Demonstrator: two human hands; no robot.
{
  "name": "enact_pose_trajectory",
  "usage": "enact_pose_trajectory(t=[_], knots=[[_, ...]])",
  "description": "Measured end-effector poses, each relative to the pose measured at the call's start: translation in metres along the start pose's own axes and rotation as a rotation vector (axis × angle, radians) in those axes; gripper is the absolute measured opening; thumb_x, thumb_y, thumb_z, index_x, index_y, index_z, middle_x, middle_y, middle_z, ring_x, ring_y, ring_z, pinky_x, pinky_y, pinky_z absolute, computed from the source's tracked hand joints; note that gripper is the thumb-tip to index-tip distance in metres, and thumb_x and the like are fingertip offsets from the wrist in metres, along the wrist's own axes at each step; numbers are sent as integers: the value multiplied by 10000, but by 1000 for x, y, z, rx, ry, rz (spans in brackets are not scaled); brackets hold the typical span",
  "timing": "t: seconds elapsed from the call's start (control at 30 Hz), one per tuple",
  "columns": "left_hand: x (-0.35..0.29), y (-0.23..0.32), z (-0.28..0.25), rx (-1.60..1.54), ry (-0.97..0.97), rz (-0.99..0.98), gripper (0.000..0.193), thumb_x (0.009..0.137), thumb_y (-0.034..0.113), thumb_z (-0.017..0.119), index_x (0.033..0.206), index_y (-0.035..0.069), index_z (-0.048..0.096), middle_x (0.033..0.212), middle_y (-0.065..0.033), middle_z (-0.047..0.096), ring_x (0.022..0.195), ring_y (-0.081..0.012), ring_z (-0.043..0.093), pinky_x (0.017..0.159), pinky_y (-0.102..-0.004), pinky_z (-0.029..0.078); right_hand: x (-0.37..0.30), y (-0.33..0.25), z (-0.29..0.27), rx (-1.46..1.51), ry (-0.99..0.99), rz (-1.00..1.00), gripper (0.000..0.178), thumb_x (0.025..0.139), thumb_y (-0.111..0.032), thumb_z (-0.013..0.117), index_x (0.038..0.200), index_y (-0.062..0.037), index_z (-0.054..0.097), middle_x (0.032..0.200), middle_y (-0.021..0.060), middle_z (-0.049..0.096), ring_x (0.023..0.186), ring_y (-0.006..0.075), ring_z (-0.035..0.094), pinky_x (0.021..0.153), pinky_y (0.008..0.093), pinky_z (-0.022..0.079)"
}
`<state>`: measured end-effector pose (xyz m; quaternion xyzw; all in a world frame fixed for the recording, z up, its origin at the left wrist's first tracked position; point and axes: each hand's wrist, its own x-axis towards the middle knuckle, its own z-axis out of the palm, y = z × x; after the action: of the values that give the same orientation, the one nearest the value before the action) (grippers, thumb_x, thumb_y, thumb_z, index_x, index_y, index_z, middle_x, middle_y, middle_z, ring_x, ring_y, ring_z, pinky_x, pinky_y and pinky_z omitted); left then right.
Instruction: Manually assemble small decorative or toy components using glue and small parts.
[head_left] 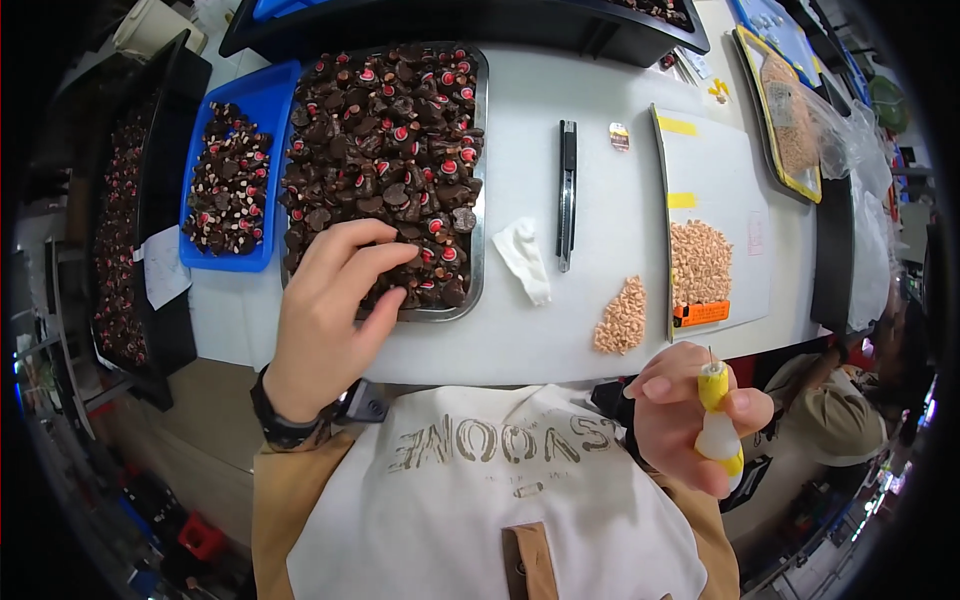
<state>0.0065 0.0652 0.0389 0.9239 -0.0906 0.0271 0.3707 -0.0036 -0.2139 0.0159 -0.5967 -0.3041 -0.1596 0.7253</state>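
Note:
My left hand reaches over the lower left part of a metal tray. Its fingers are curved, with a gap between thumb and forefinger, and no piece shows between them. Small dark brown pieces, many with red and white round centres, fill this tray. In my right hand, beyond the table's near edge, is a needle-tip squeeze bottle, whitish with yellow wrapping, its thin needle pointing up. A loose pile of small beige pieces lies on the table between the hands.
A blue tray of dark pieces stands left of the metal one. A crumpled white tissue and a utility knife lie mid-table. Beige pieces rest on a light board. Black bins line the far edge.

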Motion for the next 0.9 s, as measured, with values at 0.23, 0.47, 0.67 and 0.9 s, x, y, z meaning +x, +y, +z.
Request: enact_pose_trajectory(t=[0.23,0.47,0.67,0.9], knots=[[6,-9,15,187,-1,140,247,665,-68,635,890,29,616,919,-80,557,799,-250,541,652,-337,459,1,4,1,24,11,-46,582,860,-554,500,1150,-71,356,828,191,609,551,190,523,468,278,425],[-9,14,17,-1423,-328,-103,241,698,-135,631,923,-56,599,977,-147,532,846,-208,588,708,-270,507,12,4,11,81,-56,-63,618,836,-570,528,1103,-15,473,911,216,645,730,282,644,502,323,500],[-3,18,56,-1581,-511,-454,326,736,-105,634,1049,-75,549,1078,-148,513,925,-192,610,792,-302,535,13,10,10,1,-192,28,690,790,-641,515,1013,10,563,816,143,662,722,317,628,525,339,492],[-7,4,69,-1729,-408,-261,437,694,-124,675,1070,-26,474,1017,-129,571,906,-174,617,785,-294,522,10,15,12,0,-248,100,727,792,-649,497,1022,36,571,755,102,647,776,338,612,594,359,502]])
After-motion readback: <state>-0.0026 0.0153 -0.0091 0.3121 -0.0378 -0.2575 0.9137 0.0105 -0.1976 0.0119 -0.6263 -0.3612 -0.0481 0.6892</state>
